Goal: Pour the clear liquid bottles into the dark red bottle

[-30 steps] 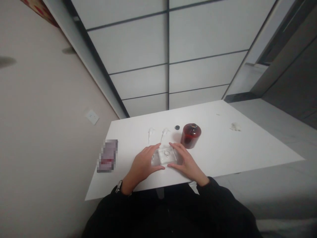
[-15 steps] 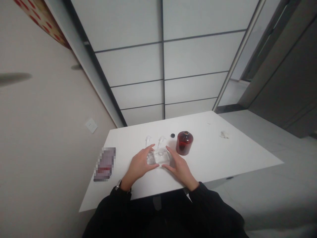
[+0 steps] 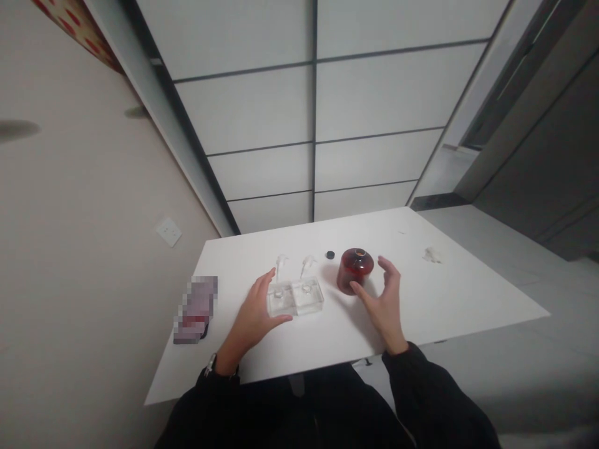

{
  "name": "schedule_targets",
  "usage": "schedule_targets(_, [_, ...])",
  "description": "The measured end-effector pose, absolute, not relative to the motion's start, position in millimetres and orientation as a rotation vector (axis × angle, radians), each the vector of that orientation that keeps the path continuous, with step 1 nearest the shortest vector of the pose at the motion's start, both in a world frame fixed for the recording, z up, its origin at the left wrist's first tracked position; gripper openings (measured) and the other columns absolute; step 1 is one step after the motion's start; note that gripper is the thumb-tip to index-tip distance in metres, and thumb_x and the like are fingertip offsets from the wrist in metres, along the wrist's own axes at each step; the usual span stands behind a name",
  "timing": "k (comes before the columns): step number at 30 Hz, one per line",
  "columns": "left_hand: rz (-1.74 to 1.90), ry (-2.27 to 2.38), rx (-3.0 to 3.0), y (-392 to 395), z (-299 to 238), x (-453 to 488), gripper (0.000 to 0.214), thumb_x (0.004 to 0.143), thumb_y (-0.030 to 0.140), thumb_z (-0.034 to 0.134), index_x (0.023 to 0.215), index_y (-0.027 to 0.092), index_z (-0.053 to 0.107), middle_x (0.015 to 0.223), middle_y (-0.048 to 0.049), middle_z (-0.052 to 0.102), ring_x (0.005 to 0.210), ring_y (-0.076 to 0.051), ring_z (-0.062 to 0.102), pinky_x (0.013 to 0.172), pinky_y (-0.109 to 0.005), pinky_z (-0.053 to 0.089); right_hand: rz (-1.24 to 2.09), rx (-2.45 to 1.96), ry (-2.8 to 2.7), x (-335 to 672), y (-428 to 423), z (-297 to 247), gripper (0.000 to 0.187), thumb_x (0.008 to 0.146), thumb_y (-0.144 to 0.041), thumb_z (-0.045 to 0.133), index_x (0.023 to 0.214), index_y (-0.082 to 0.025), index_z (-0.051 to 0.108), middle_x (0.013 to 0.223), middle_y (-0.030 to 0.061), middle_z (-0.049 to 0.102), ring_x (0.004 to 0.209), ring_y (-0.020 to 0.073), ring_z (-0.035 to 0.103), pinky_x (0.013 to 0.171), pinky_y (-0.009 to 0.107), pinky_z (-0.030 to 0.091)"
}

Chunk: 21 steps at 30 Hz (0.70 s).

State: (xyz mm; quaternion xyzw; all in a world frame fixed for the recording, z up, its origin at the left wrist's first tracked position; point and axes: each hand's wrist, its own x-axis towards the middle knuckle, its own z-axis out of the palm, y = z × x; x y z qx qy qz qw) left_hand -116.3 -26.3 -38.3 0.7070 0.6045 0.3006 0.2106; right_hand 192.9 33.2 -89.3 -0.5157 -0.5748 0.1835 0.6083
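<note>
My left hand [image 3: 253, 318] cups the left end of a clear two-well glass or acrylic block [image 3: 294, 299], with the thumb along its front edge. Two clear curved glass pieces [image 3: 292, 268] stand just behind the block, partly covered by my left fingers. My right hand [image 3: 381, 305] is open, fingers spread, and its fingertips are at the right side of a round dark red glass bottle [image 3: 354, 271]. A small black round cap [image 3: 330, 254] lies behind the block, to the bottle's left.
These things stand on a white table [image 3: 421, 284]. A pixelated flat object [image 3: 194, 310] lies at its left edge, and a crumpled white scrap [image 3: 431, 254] at the far right. A wall socket [image 3: 168, 232] sits on the wall beyond the left edge. A watch [image 3: 211, 363] is on my left wrist.
My right hand has let go of the block and moved right to the red bottle, fingers spread. My left hand stays on the block's left end. The view has shifted only slightly.
</note>
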Motion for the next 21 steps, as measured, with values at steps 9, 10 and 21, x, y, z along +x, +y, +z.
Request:
schedule_targets(9, [0.912,1.781,1.59,-52,-70,-127,0.076,0.074,0.026,0.086,0.142,0.023,0.052,0.146,-0.0153,0.067,0.136,-0.035,0.067,0.12,-0.058,0.05,0.806,-1.25,-1.403,196,31,-85,0.083,0.072,-0.056,0.09,0.139,-0.02,0.054,0.136,0.0184,0.066,0.122,0.0373,0.068,0.111,0.061,0.052])
schedule_targets(10, [0.917,1.779,1.575,-56,-68,-127,0.076,0.073,0.027,0.087,0.141,0.024,0.053,0.146,-0.0144,0.067,0.135,-0.034,0.068,0.119,-0.056,0.051,0.816,-1.233,-1.413,198,19,-86,0.081,0.074,-0.056,0.089,0.138,-0.021,0.055,0.134,0.0173,0.067,0.119,0.0363,0.069,0.108,0.06,0.054])
schedule_targets(21, [1.066,1.701,1.463,-102,-29,-123,0.078,0.074,0.041,0.09,0.144,0.027,0.058,0.155,-0.0127,0.063,0.14,-0.036,0.065,0.112,-0.054,0.059,1.131,-0.897,-1.687,167,-50,-92,0.088,0.076,-0.06,0.091,0.147,-0.026,0.052,0.145,0.0149,0.064,0.136,0.0357,0.064,0.118,0.052,0.051])
